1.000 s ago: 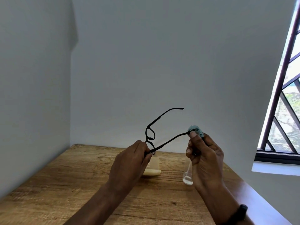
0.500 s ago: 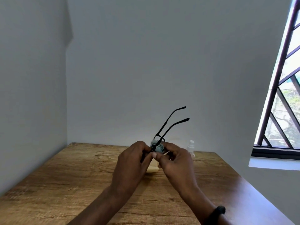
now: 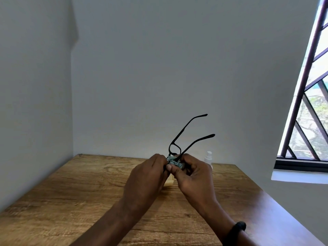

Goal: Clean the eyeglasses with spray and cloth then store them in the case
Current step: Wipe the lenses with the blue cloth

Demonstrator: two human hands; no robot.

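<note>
Two hands meet above the brown wooden table (image 3: 88, 183): your left hand (image 3: 147, 176) grips the thin black-framed eyeglasses (image 3: 182, 130) by the front, your right hand (image 3: 193, 176) pinches the crumpled pale-blue cloth (image 3: 174, 161) against them, temples angled up-right. Behind lie the cream case (image 3: 168, 181), then the white spray bottle (image 3: 208, 158).

We seem to be in a plain room of a home: a brown wood-grain table (image 3: 71, 192) fills a corner of bare pale grey walls (image 3: 159, 68), beside a window with a dark metal grille (image 3: 305, 96).
</note>
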